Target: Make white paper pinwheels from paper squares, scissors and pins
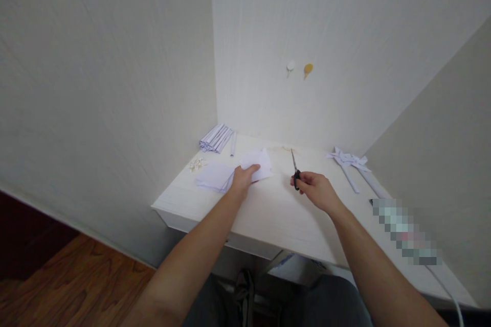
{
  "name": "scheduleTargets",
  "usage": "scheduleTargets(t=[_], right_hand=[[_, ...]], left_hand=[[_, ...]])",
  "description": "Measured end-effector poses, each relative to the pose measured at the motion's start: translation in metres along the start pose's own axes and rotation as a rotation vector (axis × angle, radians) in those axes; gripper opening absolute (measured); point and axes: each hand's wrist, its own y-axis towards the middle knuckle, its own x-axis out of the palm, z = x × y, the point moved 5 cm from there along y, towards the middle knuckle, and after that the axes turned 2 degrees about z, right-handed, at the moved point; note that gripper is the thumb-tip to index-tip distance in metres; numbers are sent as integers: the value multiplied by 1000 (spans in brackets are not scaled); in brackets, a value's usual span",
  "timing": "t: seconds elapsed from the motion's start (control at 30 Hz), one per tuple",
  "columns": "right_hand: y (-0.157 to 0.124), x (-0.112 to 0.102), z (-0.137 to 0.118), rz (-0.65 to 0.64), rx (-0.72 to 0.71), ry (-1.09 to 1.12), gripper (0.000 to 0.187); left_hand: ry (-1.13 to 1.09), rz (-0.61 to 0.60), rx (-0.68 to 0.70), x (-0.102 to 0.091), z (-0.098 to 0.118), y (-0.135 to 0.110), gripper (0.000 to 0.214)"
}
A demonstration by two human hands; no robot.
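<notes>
My left hand rests on a loose pile of white paper sheets on the white desk, fingers closed on the top sheet. To its right, my right hand grips the dark handles of a pair of scissors, whose blades point away toward the back wall. The two hands are about a hand's width apart.
A bundle of rolled paper sticks lies at the desk's back left, with small folded paper bits in front. A folded paper star with long strips lies at the back right. Walls enclose three sides; a white cable runs off the right edge.
</notes>
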Motion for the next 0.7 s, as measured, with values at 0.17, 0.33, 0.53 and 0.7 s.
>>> scheduleTargets(t=[0.17,0.33,0.53,0.7], right_hand=[[46,27,14,-29,8,28,26],[67,48,17,-113,-16,65,24],[69,56,20,-243,35,200,29],[70,54,25,-183,115,281,27]], left_hand=[[-82,-337,-72,37,-2,18,43],[-104,-396,-26,50,-5,43,46],[-43,-423,22,54,-12,55,46],[33,-409,118,55,-7,54,42]])
